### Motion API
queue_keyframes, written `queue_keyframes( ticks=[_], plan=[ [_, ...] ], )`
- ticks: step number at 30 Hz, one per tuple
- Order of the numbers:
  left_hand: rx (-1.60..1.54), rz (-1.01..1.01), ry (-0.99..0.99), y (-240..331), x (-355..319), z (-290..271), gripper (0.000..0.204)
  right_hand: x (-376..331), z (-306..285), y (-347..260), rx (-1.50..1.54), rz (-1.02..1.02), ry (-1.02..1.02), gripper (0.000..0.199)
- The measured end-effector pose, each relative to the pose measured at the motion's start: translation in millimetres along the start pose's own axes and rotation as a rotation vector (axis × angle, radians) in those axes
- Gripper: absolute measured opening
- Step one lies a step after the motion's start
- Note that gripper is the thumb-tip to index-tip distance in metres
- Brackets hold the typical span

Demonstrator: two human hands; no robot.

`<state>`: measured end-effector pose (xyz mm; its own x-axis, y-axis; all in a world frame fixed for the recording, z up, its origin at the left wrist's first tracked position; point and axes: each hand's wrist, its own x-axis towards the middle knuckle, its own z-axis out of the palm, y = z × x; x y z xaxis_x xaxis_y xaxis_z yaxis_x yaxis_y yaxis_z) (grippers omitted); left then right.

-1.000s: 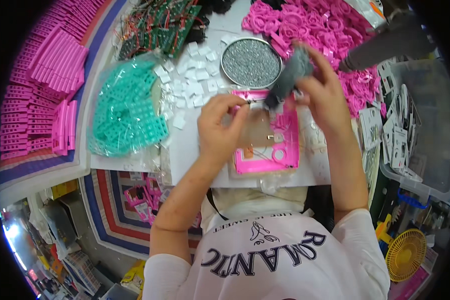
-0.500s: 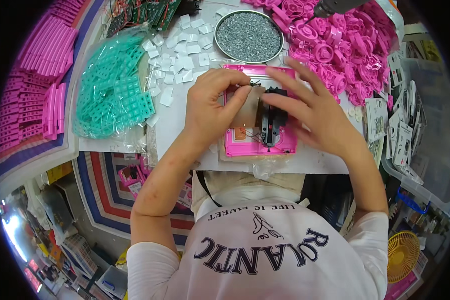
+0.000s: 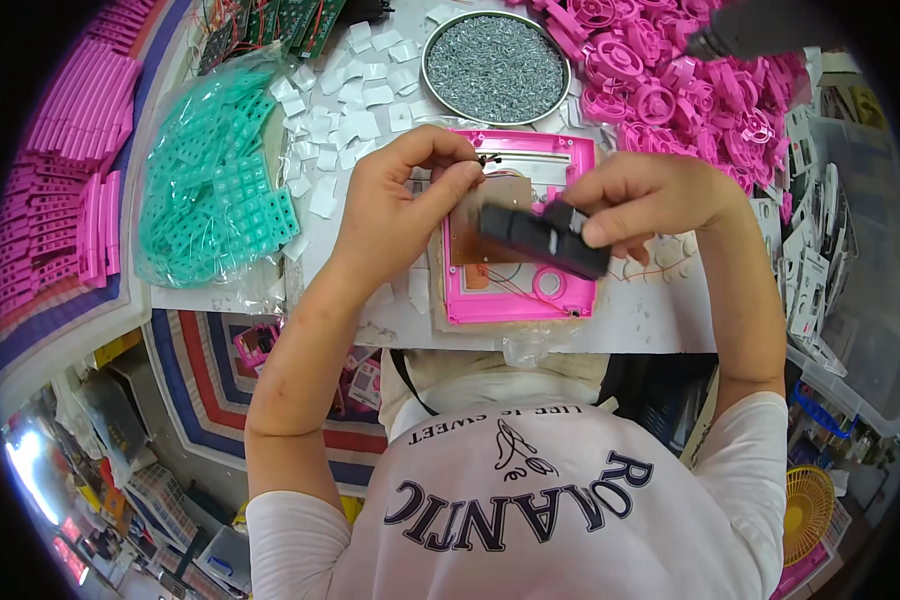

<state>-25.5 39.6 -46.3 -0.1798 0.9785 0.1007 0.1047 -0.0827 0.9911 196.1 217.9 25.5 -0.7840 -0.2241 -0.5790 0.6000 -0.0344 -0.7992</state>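
A pink plastic housing [image 3: 522, 312] lies in front of me with a brown circuit board [image 3: 495, 195] in its left half. My right hand [image 3: 660, 195] grips a black mechanism block [image 3: 545, 240] by its right end, tilted above the housing and slightly blurred. Thin red wires trail near it. The fingers of my left hand [image 3: 410, 190] pinch together at the board's upper left corner, on a small black wire-like piece [image 3: 488, 160]. What exactly sits between thumb and finger is partly hidden.
A round tray of small screws [image 3: 495, 70] stands behind the housing, beside scattered white square pieces [image 3: 355, 125]. Bagged green keypads [image 3: 220, 190] lie left; pink parts [image 3: 650, 90] are heaped right. A dark tool [image 3: 750, 32] hangs over that heap.
My right hand has lifted the black mechanism out of the housing's right side and tilted it, uncovering a pink ring there. My left hand has shifted slightly left, still pinching.
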Motion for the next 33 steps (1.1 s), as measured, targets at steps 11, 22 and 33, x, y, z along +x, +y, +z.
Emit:
queue_keyframes(
  ticks=[11,22,33],
  plan=[
    [0.333,0.119,-0.211,25.9,9.1,-5.2,0.007,9.6,52.5,12.0,-1.044,-0.479,0.967,0.058],
    [0.712,0.491,-0.438,44.8,33.4,-15.8,0.015,19.3,53.9,24.7,-1.116,-0.558,0.981,0.052],
    [0.73,0.462,-0.525,44.1,42.4,-13.7,0.016,20.7,50.6,24.7,-1.126,-0.52,0.956,0.053]
  ],
)
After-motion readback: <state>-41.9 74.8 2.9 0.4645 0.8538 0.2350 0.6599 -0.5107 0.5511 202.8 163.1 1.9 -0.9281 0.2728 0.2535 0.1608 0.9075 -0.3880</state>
